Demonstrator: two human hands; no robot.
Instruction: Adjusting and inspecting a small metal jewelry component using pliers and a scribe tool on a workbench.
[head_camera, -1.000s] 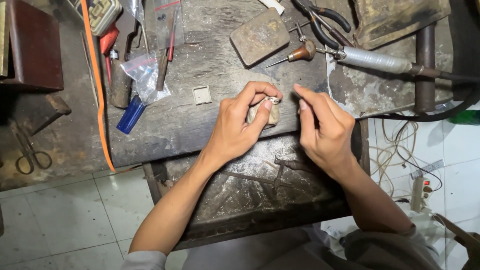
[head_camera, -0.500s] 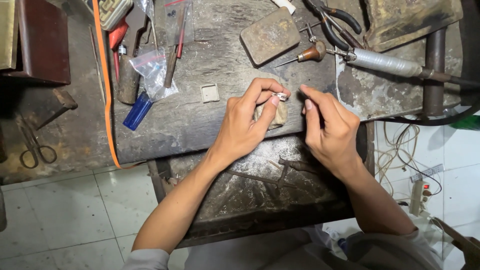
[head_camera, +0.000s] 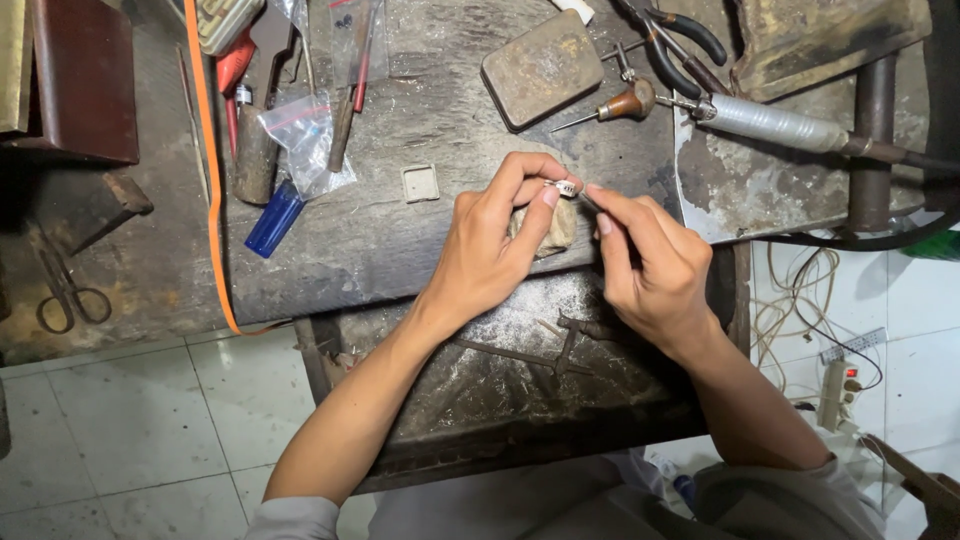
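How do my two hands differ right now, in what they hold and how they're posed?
The left hand pinches a small silvery piece at its fingertips, braced over a tan block. The right hand grips a thin tool, tip at that piece. Both hover above the dark workbench.

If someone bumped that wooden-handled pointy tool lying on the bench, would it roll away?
Probably a little. The wooden-handled tool has a round, bulb-shaped handle, so it might roll, likely in a curve around its thin spike. It looks small and light, and the flat metal block right beside it would likely stop it.
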